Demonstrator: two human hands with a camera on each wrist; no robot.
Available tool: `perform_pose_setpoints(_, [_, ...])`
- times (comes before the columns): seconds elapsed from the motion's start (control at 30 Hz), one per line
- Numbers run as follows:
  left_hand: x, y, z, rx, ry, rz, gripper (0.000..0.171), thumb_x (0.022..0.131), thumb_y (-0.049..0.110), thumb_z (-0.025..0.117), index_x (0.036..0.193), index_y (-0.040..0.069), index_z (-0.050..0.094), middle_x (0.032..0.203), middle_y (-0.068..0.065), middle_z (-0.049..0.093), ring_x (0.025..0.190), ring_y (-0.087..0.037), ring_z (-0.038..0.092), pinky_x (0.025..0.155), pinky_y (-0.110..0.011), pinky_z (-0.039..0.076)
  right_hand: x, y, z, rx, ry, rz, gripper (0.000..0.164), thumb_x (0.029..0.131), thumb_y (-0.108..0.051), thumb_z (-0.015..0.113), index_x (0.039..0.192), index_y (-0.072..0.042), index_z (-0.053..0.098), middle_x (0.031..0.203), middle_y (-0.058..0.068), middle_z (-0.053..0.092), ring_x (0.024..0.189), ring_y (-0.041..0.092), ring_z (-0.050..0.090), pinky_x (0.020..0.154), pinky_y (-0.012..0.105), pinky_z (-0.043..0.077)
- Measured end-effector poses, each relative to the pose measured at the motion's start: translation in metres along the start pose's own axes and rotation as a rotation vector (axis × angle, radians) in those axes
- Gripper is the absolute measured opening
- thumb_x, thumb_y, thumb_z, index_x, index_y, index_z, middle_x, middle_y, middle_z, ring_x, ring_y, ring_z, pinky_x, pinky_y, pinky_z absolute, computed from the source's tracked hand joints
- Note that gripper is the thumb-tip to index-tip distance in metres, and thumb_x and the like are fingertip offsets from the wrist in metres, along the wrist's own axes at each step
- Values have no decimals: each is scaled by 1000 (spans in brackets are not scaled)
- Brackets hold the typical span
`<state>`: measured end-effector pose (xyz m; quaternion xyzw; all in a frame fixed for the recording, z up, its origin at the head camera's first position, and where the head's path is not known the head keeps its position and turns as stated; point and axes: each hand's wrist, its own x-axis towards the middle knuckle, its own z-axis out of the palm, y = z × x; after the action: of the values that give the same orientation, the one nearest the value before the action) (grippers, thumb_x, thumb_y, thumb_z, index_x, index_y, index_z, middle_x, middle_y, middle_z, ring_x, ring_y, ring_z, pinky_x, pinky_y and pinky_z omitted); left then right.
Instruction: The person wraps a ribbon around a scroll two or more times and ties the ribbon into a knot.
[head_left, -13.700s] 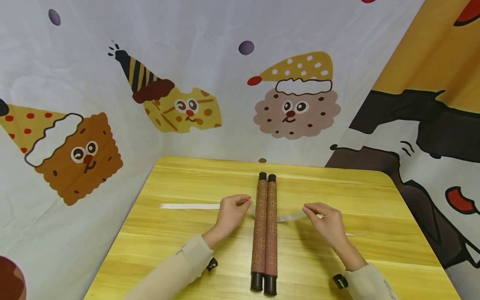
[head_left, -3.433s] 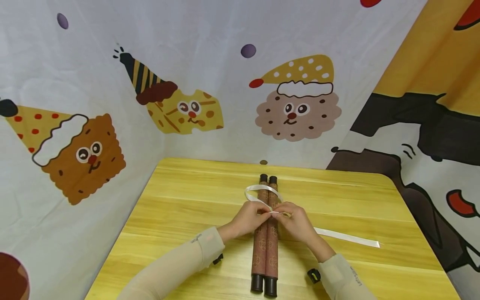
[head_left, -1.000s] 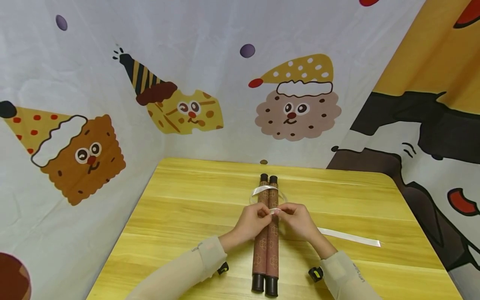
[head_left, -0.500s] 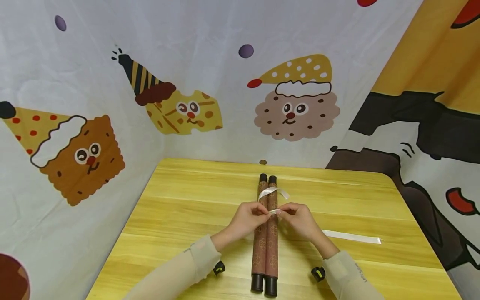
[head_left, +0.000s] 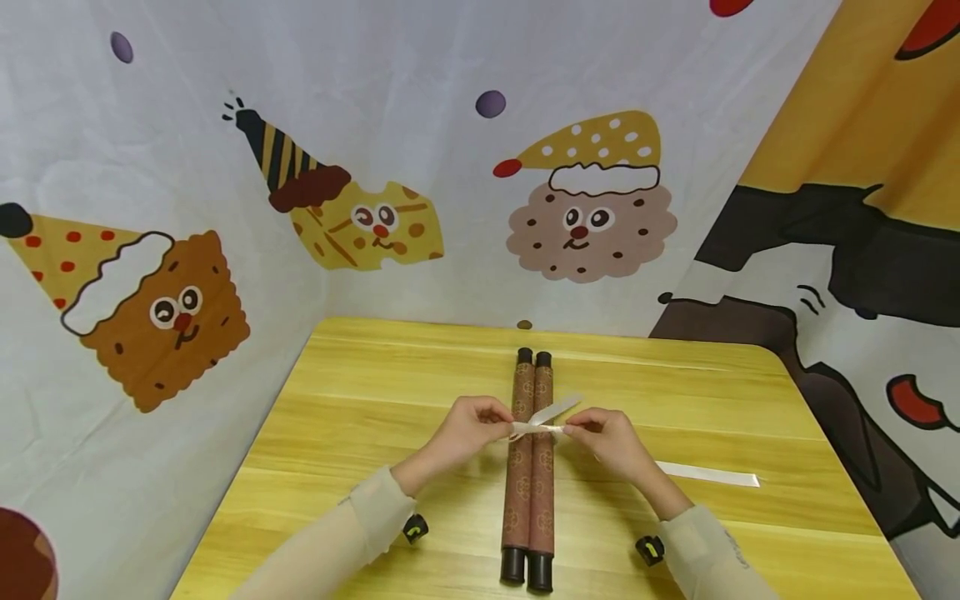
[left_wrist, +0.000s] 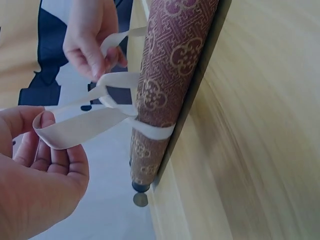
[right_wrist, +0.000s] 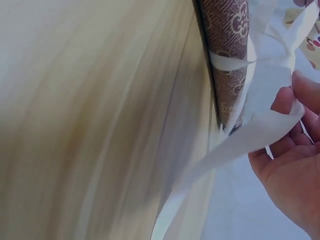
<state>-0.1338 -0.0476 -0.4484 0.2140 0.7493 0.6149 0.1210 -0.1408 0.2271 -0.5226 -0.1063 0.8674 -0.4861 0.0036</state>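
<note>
Two brown patterned scroll rolls [head_left: 517, 500] with black end knobs lie side by side on the table. A white ribbon [head_left: 557, 409] passes round them and crosses on top in a loose knot. My left hand [head_left: 467, 429], left of the rolls, pinches a folded loop of the ribbon between thumb and fingers, plain in the left wrist view. To the right of the rolls my right hand [head_left: 609, 442] pinches another part of the ribbon. In the right wrist view, a ribbon tail [right_wrist: 215, 157] hangs from its fingers [right_wrist: 284, 100]. The knot's exact form is unclear.
The ribbon's end [head_left: 712, 475] lies flat on the wooden table [head_left: 360, 367], right of the rolls. Behind the table hangs a white cloth [head_left: 420, 83] printed with cartoon biscuits and cheese. Black wrist straps [head_left: 649, 549] show below both sleeves.
Earlier the ribbon ends lay apart, then a large loop stood over the rolls. That loop has shrunk to a short tail. My hands have moved slightly apart, tightening the ribbon between them.
</note>
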Motion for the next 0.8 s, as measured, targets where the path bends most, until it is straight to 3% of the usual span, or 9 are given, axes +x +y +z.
perform_pose_setpoints(0.13, [-4, 0, -10, 15, -12, -26, 15, 83, 3, 66, 95, -6, 67, 86, -18, 66, 71, -17, 58, 63, -32, 54, -4, 5, -6, 16, -35, 22, 12, 84, -25, 71, 91, -16, 72, 87, 4, 69, 70, 29, 59, 52, 29, 52])
perform_pose_setpoints(0.27, [-9, 1, -21, 35, -20, -57, 16, 84, 6, 68, 96, -5, 67, 86, -17, 66, 72, -20, 59, 63, -34, 54, -8, 10, -13, -13, -46, 46, 14, 85, -28, 70, 94, -17, 72, 91, 1, 69, 78, 23, 61, 62, 30, 54])
perform_pose_setpoints(0.4, [-14, 1, -33, 37, -19, -84, 16, 85, 8, 67, 96, -4, 67, 87, -18, 66, 76, -31, 59, 61, -28, 52, -11, 13, -18, -28, -42, 55, 15, 85, -27, 70, 95, -15, 72, 89, 4, 69, 69, 20, 59, 55, 28, 52])
perform_pose_setpoints(0.5, [-19, 0, -43, 22, -6, -93, 13, 85, 7, 67, 95, -2, 67, 86, -19, 64, 76, -39, 56, 60, -33, 52, -14, 15, -22, -21, -40, 69, 15, 85, -25, 70, 94, -14, 72, 86, 8, 69, 60, 20, 55, 46, 26, 47])
perform_pose_setpoints(0.63, [-25, -2, -56, 9, 7, -93, 10, 86, 7, 66, 95, 2, 67, 85, -21, 63, 75, -41, 53, 62, -42, 51, -17, 17, -27, -45, -34, 72, 13, 84, -24, 71, 93, -15, 72, 88, 5, 69, 67, 17, 58, 52, 27, 51])
perform_pose_setpoints(0.8, [-31, -6, -72, 21, 40, -102, 10, 86, 7, 66, 95, 2, 67, 85, -23, 62, 75, -35, 54, 62, -31, 48, -20, 22, -34, -79, -40, 49, 13, 84, -26, 71, 93, -17, 72, 92, -1, 69, 79, 16, 60, 61, 31, 55])
